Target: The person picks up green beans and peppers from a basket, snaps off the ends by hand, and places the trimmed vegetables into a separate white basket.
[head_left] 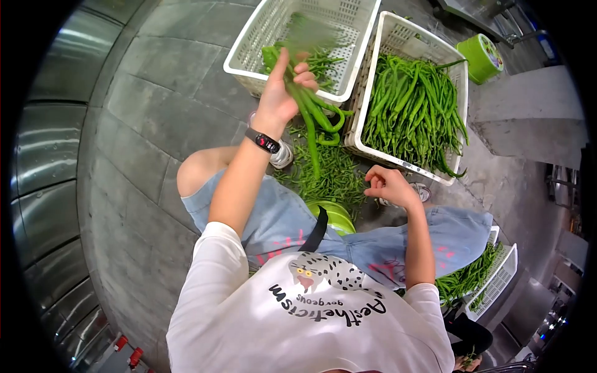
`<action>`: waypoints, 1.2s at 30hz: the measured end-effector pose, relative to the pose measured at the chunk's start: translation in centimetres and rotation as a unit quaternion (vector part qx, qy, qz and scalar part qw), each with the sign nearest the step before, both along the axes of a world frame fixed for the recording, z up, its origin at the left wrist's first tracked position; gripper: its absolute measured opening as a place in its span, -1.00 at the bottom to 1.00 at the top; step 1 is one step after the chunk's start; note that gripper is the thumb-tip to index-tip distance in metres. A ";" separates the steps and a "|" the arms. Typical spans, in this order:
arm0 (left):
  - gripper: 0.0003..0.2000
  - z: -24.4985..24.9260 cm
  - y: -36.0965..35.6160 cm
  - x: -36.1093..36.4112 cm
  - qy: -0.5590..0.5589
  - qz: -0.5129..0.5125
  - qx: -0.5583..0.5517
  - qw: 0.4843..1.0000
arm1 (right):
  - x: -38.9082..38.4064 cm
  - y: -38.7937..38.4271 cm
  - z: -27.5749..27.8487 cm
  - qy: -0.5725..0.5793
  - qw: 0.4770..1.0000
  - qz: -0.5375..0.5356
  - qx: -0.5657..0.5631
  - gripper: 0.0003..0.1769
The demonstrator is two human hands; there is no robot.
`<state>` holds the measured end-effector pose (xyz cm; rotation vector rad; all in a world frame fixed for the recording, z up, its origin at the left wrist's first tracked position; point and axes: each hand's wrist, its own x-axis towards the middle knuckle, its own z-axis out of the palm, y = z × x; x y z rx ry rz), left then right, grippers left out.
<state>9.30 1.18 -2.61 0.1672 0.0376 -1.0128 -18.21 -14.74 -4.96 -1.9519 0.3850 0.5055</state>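
Note:
My left hand (278, 99), with a dark band on the wrist, is closed round a bunch of long green chili peppers (318, 118). Their ends hang over the near rim of the left white crate (234, 65), and a green blur covers part of that crate's inside. More green peppers lie on its slatted bottom. Lower down, my right hand (392, 188) is curled in a pinch near my right knee; whatever its fingertips hold, if anything, is hidden. Below both hands, a heap of small green stem pieces (323, 171) covers the floor between my feet.
To the right stands a white crate (464, 112) full of long green peppers (407, 102). Behind it is a green tub (480, 59). Under me is a green seat (331, 214). Another crate (502, 273) of peppers and another person's hand (469, 361) are at lower right.

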 end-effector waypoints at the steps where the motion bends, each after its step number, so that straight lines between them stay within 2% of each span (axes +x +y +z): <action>1: -0.71 0.0 0.1 0.1 0.005 0.000 -0.012 1.000 | -0.1 -0.1 -0.1 -0.005 1.000 0.002 0.005 -0.74; 4: -0.82 0.0 0.1 0.4 -0.007 0.008 0.024 1.000 | 0.0 0.6 1.0 -0.031 0.997 -0.069 0.030 -0.75; 5: -0.85 0.0 0.1 0.3 -0.015 0.021 0.049 0.998 | 0.1 1.1 1.7 -0.047 0.995 -0.083 0.044 -0.81; 8: -0.92 -0.2 -0.3 -0.4 -0.043 0.053 0.123 0.990 | 1.2 2.9 4.1 -0.033 0.950 -0.138 0.278 -0.75; 9: -0.92 -0.3 -0.5 -0.7 -0.058 0.062 0.149 0.985 | 1.5 3.8 4.6 -0.038 0.946 -0.129 0.295 -0.62; 10: -0.92 -0.1 -0.7 -1.0 -0.072 0.070 0.174 0.980 | 2.0 4.9 5.1 -0.037 0.942 -0.139 0.304 -0.59; 12: -0.90 0.6 -1.0 -1.9 -0.123 0.100 0.237 0.959 | 2.8 6.1 5.4 -0.060 0.936 -0.149 0.314 -0.64; 15: -0.89 1.5 -0.9 -2.5 -0.180 0.148 0.296 0.927 | 3.5 6.3 5.0 -0.072 0.948 -0.168 0.263 -0.69; 18: -0.90 1.5 -0.6 -2.2 -0.168 0.141 0.290 0.931 | 3.2 6.5 4.8 -0.074 0.952 -0.131 0.265 -0.69; 23: -0.88 -0.4 -1.0 -1.9 -0.020 0.032 0.235 0.971 | 3.5 6.1 5.2 -0.220 0.955 -0.054 0.192 -0.79; 25: -0.88 -0.6 -1.0 -2.0 0.005 0.012 0.204 0.979 | 3.9 6.0 4.9 -0.301 0.939 -0.027 0.166 -0.83; 28: -0.83 -0.6 -0.9 -1.7 0.038 0.007 0.185 0.982 | 4.8 6.4 6.6 -0.435 0.884 0.022 0.171 -0.88; 30: -0.81 -1.1 -0.4 -0.8 0.073 0.003 0.158 0.985 | 5.0 6.3 8.3 -0.428 0.890 0.080 0.137 -0.89; 32: -0.80 -2.3 -0.3 0.5 0.067 0.058 0.182 0.979 | 5.2 6.4 9.1 -0.423 0.896 0.116 0.069 -0.90; 35: -0.82 -2.6 0.2 2.9 0.021 0.136 0.242 0.960 | 3.9 5.6 6.4 -0.298 0.936 0.154 -0.109 -0.61; 36: -0.81 -3.4 0.3 4.8 0.048 0.141 0.243 0.959 | 3.2 5.4 5.0 -0.256 0.937 0.156 -0.179 -0.52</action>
